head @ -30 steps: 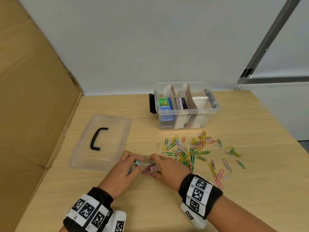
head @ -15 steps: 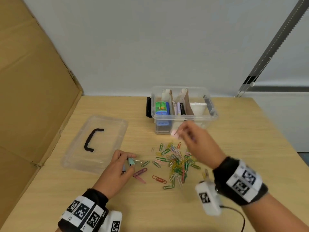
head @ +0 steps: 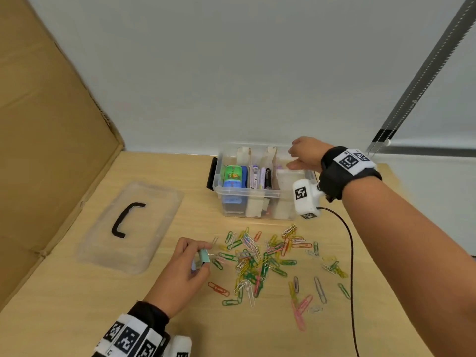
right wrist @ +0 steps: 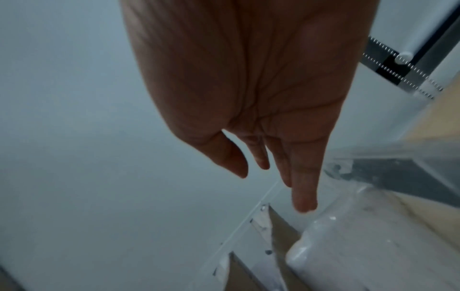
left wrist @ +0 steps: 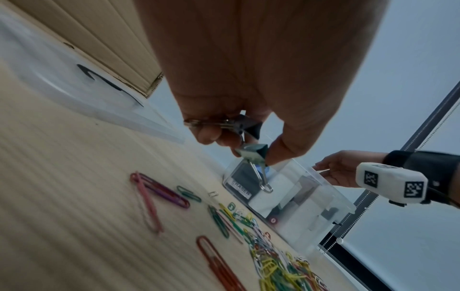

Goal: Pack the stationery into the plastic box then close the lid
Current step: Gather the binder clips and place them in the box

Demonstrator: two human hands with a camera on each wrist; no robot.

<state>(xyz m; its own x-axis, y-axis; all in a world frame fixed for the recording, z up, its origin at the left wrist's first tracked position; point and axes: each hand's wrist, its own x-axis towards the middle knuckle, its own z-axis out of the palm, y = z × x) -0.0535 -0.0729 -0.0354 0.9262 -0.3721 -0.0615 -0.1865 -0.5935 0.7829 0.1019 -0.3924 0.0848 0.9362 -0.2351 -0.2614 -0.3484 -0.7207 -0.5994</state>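
Observation:
The clear plastic box [head: 247, 194] stands open at the back of the table, split by cardboard dividers and holding erasers and pens. Its lid [head: 144, 249] with a black handle lies flat to the left. My left hand [head: 205, 258] hovers low near the front and pinches a teal binder clip [head: 204, 254]; the left wrist view shows a second, dark clip [left wrist: 245, 124] held with it. My right hand [head: 291, 158] is over the box's right compartment, and its fingers [right wrist: 305, 200] are straight and empty. Several coloured paper clips [head: 257, 258] lie scattered in front of the box.
A tall cardboard sheet [head: 51, 150] walls off the table's left side. A black cable [head: 351, 266] runs from my right wrist camera across the paper clips toward the front edge. A grey wall stands behind the box.
My right hand left the left hand with a pink clip, rose to the box and now shows nothing in it. The left hand stayed low, still holding the teal clip.

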